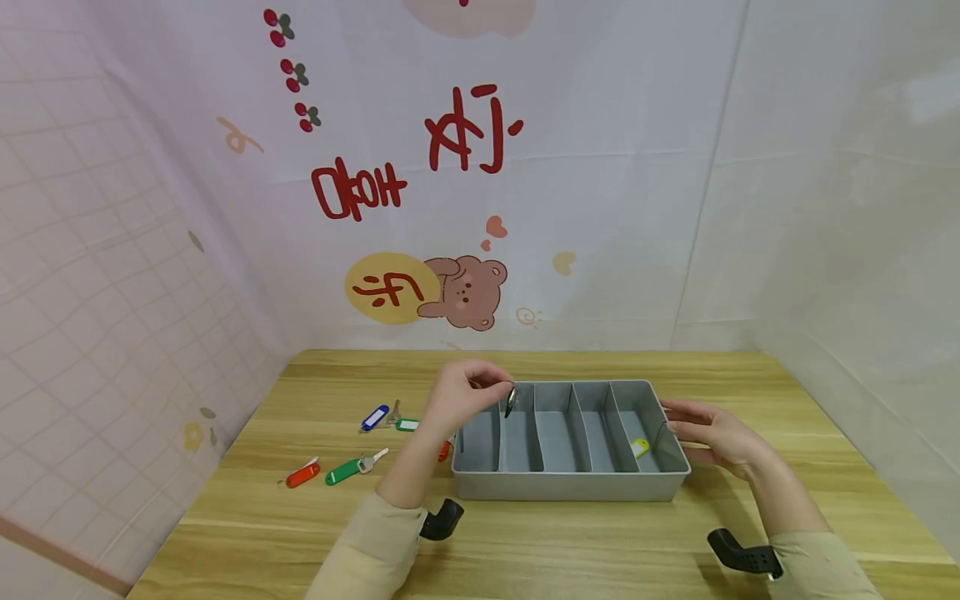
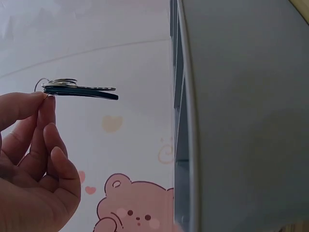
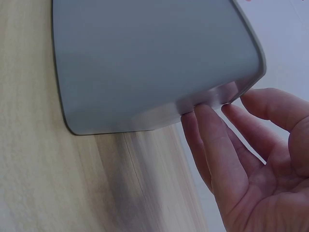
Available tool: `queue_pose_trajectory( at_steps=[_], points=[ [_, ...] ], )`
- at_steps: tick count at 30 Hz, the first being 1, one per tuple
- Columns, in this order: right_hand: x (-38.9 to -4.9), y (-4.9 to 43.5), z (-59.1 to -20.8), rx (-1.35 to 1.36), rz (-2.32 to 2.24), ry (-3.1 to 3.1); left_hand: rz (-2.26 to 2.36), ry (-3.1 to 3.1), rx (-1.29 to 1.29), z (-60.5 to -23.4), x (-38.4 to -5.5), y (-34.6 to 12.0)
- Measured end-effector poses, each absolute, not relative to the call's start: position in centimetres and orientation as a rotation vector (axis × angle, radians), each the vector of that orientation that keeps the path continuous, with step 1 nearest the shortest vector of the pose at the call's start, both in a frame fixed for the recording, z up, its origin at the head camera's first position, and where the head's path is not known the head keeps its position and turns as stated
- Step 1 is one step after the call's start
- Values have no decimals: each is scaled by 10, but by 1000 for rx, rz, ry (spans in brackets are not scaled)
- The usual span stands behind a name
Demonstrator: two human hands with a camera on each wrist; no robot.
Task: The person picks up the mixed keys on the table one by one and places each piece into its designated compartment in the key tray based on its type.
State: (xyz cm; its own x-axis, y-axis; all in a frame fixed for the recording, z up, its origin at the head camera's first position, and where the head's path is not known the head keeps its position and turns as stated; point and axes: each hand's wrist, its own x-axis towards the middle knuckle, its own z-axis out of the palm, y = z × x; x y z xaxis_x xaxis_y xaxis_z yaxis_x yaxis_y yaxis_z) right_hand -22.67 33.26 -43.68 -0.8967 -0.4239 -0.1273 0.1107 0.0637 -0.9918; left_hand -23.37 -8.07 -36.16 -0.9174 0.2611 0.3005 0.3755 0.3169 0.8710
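My left hand [image 1: 467, 393] pinches a key ring between thumb and fingertip, above the left part of a grey divided box [image 1: 570, 487]. From the ring hangs a key [image 2: 104, 88] with a dark key tag [image 2: 82, 92]; in the left wrist view both stick out sideways past the fingertips. At the box's right end, my right hand [image 1: 716, 437] rests its extended fingertips against the outer wall, with one digit up by the rim. A yellow key tag [image 1: 639, 448] lies in the rightmost compartment.
Left of the box on the wooden table [image 1: 525, 550] lie keys with a blue tag [image 1: 374, 417], a green tag [image 1: 343, 472], a red tag [image 1: 303, 476] and another green tag [image 1: 407, 425]. A second red tag [image 1: 444, 451] shows beside the left forearm. A printed curtain [image 1: 600, 167] hangs behind.
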Motion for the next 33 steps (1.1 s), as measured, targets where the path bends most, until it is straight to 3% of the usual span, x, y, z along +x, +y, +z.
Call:
queue_pose_trajectory(
  at_steps=[19,33],
  points=[
    [-228,331,-438,-302,-1870,1996,-1638,-2488,-816,-365,-230,-39],
    [-226,332,-437,-332,-1870,1990,-1630,-2527,-826,-363,-232,-7]
  ],
)
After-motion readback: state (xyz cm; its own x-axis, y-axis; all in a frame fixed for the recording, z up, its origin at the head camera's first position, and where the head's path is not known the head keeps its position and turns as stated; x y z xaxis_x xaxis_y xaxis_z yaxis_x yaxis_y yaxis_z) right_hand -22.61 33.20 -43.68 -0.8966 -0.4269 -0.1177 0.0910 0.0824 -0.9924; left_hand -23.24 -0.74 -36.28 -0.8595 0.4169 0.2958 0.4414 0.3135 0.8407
